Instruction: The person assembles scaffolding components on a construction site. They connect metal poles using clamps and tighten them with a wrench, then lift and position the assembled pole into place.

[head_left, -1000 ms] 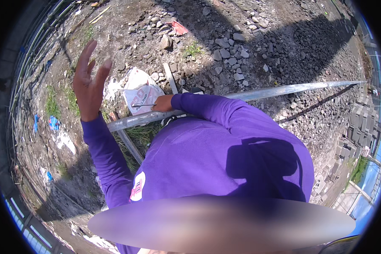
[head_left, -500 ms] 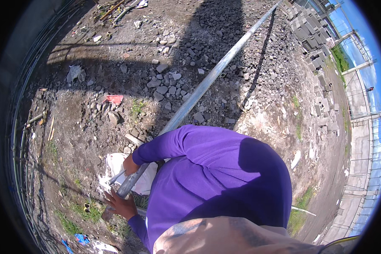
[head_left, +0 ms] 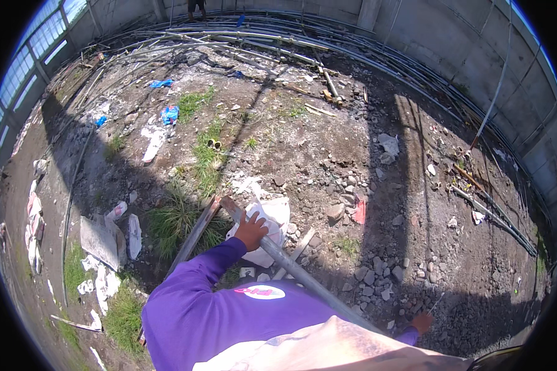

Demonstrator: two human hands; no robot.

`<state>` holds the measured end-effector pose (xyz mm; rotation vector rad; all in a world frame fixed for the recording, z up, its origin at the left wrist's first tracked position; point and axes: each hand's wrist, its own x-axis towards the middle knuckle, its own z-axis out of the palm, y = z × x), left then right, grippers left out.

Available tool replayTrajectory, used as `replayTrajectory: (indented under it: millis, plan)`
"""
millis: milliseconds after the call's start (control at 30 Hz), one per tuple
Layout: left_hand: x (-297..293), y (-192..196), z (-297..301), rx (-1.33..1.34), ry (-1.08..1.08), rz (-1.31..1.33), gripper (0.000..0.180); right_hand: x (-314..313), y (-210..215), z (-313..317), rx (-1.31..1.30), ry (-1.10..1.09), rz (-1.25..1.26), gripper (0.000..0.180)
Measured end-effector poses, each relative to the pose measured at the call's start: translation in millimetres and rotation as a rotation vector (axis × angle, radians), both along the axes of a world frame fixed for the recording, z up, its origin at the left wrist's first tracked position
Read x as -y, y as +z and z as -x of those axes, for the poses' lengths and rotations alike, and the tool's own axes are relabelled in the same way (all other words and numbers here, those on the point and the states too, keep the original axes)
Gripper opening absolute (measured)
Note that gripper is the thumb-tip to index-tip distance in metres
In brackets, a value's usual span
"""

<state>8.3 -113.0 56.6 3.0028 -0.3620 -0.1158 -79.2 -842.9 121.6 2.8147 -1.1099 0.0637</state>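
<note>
A long grey metal pipe [head_left: 291, 263] runs from its open end near the grass down to the right, where my purple-sleeved body hides the rest. My left hand [head_left: 252, 229] is closed around the pipe just behind that end. Directly under the hand, a white plastic bag [head_left: 277, 213] lies on the dirt. My right hand [head_left: 422, 321] shows at the lower right over the rubble, at the end of a purple cuff. Its fingers are too small to read, and I cannot tell whether it touches the pipe.
Rusty bar [head_left: 195, 234] and wooden slat [head_left: 296, 250] lie beside the pipe. Loose stones [head_left: 377, 278], a red scrap [head_left: 360, 213], grass tufts [head_left: 179, 216] and a grey slab [head_left: 99, 241] surround it. Many long pipes [head_left: 278, 40] are stacked along the curved concrete wall [head_left: 476, 55].
One second ago my left hand was raised open; it then closed on the pipe and stays there. The view has swung round, and the pipe end now points up-left over the bag.
</note>
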Motion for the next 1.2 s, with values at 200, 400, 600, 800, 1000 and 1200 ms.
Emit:
replayTrajectory:
  millis: [200,400,600,800,1000,1200]
  plan:
    - [11,0,-14,-0.048,0.029,-0.036,0.035,47,-43,58,0.506,-0.565,-0.405,0.040]
    - [22,2,-44,0.028,-0.020,-0.098,0.036,-7,-84,13,0.532,-0.542,-0.710,0.044]
    - [32,15,-55,-0.006,0.048,-0.137,0.036,-18,-89,-8,0.556,-0.527,-0.851,0.049]
    - [23,5,-37,-0.022,0.055,-0.081,0.039,-17,-87,-14,0.561,-0.542,-0.923,0.054]
    - [19,22,-28,-0.050,0.020,-0.125,0.051,-21,-87,-20,0.577,-0.604,-0.989,0.059]
    - [60,86,-41,-0.300,-0.109,-0.054,0.086,-22,-90,-19,0.630,-0.670,-1.039,0.065]
